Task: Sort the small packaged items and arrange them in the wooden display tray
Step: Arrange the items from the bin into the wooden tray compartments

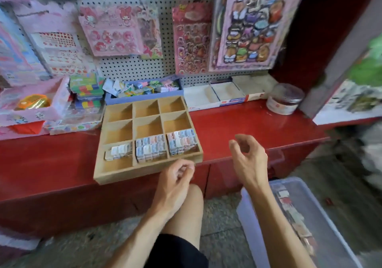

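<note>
Fronting pegboard (128, 65), red counter (248, 123), wooden tray (148, 171).

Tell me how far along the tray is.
Done: in the tray, the front row's middle and right cells look packed, and the front left cell holds one row of packets. In hand: nothing; the left hand and right hand are both bare, off the tray. Left: the six cells behind are bare wood, and more packets wait in the clear bin by the right arm.
</note>
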